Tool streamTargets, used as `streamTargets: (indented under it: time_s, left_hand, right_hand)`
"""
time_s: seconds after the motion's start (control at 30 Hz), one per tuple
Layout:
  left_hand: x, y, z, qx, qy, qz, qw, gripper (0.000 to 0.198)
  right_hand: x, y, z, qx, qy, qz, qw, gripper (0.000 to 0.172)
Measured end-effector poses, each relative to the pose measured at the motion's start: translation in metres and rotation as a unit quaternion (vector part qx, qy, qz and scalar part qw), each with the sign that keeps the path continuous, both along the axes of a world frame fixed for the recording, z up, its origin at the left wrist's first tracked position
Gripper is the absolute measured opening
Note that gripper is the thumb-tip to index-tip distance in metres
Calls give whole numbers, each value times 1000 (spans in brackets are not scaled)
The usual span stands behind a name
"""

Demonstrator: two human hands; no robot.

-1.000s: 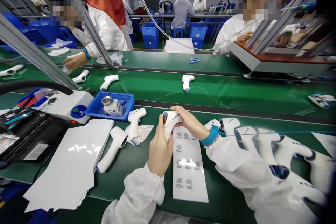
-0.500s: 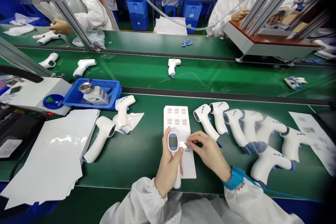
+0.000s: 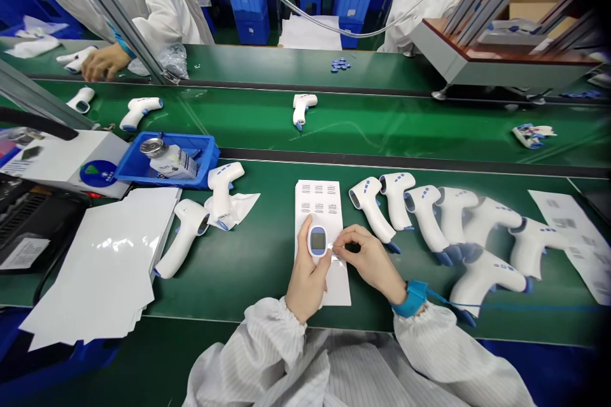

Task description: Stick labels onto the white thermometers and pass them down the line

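1. Because the left hand (image 3: 308, 280) has to keep the white thermometer (image 3: 317, 230) steady, it grasps the body firmly, with the fingers closed around it. Its small screen (image 3: 317, 241) faces up toward the person. The thermometer is held above the printed label sheet (image 3: 319, 200), near the front edge of the table (image 3: 248, 292).
2. The right hand (image 3: 370, 261) is not clenched. Its thumb and forefinger pinch a small white piece (image 3: 338, 252) just beside the thermometer, but I cannot tell if the piece touches it.
3. The sheet lies flat in front of the person, probably so that both hands can reach it with little movement.
4. Toward the right end of the table, a close group of white thermometers (image 3: 427, 216) lies on the green surface. They mostly point the same way, which perhaps makes each one easy to pick up.
5. Near the far left edge stands a blue tray (image 3: 210, 156) with a bottle (image 3: 172, 162) inside, and just beside it a thermometer (image 3: 222, 194) rests on a white cloth (image 3: 241, 210).
6. A stack of white sheets (image 3: 102, 267) lies near the left front corner, away from the working space.
7. A blue wrist strap (image 3: 410, 299) circles the right wrist, and its cord runs away to the right, likely for static protection.
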State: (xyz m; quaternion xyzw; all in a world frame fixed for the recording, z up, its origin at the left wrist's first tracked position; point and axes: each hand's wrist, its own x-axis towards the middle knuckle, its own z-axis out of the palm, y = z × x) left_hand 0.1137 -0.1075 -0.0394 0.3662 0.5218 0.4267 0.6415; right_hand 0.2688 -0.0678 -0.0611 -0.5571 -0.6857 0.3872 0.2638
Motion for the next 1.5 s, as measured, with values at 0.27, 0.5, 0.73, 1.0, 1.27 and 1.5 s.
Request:
streamTargets:
  time_s: [0.27, 0.5, 0.73, 1.0, 1.27, 1.5]
  left_hand:
    - [-1, -2, -1, 32, 38, 8, 999, 65]
    - [0, 0, -5, 80, 53, 30, 995, 66]
    - [-1, -2, -2, 27, 8, -5, 1000, 69]
    - [-2, -2, 0, 27, 13, -11, 999, 69]
    - [-1, 0, -1, 21, 11, -2, 1000, 70]
    - [-2, -1, 2, 35, 7, 21, 999, 68]
  right_hand:
    - [7, -26, 54, -4, -4, 157, 988, 16]
    - [-2, -7, 82, -69, 107, 165, 978, 11]
    - [-24, 29, 75, 57, 69, 125, 988, 12]
    - [-28, 37, 77, 51, 50, 126, 989, 12]
    - [-29, 38, 77, 56, 46, 131, 989, 12]
    - [-28, 37, 76, 56, 53, 131, 988, 14]
